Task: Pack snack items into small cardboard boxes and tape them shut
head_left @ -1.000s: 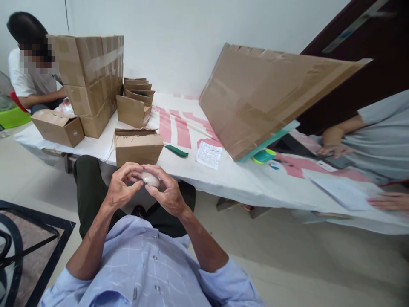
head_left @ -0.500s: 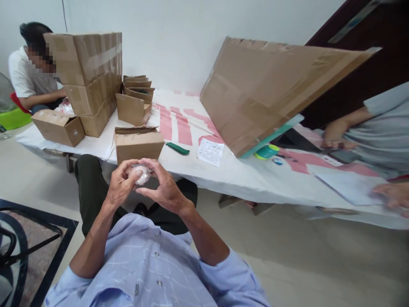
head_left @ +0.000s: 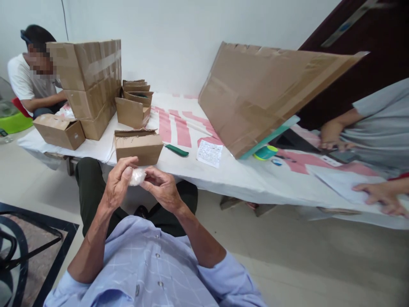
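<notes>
Room: pale wall behind, and a white-covered table with pink patches slants across the frame.
Upper left: a co-worker in white sits beside the stack of taped cartons; a hard bump to the table could unsettle that pile.
Left hand: here it is, left of centre, the left hand cupped half-open, thumb against the bundle.
White bundle: centre-left, the shiny white bundle sits between both hands, just below the open box in the frame. Looks slick; a loose grip could drop it towards the lap.
Right hand: the right hand, fingers drawn narrow at the bundle's right end; pinching too hard might tear the covering.
Centre: green tool near the table edge; a stray sleeve could knock it off.
Right: tilted cardboard panel; a shove could make it slide.
Far right: co-worker's hand on a pale sheet.
</notes>
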{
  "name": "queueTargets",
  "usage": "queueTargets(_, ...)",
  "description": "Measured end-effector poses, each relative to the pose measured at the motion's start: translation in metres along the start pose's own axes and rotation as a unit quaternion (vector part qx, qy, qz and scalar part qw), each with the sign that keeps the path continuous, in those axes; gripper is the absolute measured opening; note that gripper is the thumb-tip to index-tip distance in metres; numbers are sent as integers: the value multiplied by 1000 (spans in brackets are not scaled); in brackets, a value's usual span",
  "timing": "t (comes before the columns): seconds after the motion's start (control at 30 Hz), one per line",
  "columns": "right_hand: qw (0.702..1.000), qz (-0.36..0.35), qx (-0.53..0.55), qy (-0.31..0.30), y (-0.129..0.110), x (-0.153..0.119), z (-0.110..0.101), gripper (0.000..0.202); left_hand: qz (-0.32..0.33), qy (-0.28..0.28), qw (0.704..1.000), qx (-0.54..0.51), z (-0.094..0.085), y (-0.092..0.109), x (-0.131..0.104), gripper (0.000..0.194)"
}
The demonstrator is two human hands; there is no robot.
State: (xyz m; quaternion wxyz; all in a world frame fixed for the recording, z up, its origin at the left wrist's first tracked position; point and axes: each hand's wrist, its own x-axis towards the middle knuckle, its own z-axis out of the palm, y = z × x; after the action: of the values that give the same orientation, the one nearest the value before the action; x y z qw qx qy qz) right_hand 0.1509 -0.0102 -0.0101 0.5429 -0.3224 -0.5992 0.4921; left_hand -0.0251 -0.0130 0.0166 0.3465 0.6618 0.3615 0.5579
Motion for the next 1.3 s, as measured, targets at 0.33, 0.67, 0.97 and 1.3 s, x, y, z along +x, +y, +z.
queueTargets(0.33,993,63,102,-18,9,-5,10,45,34,-61,997,-35,16,-15,-2,59)
queueTargets(0.67,957,123,263,-10,10,-6,23,32,45,-125,991,-12,9,-24,-6,72)
queueTargets(0.97,967,92,239,3,13,-5,20,25,22,-84,992,-87,-16,-24,-6,59)
queueTargets(1.3,974,96,197,56,18,-4,27,43,59,7,998,31,24,-18,-7,26)
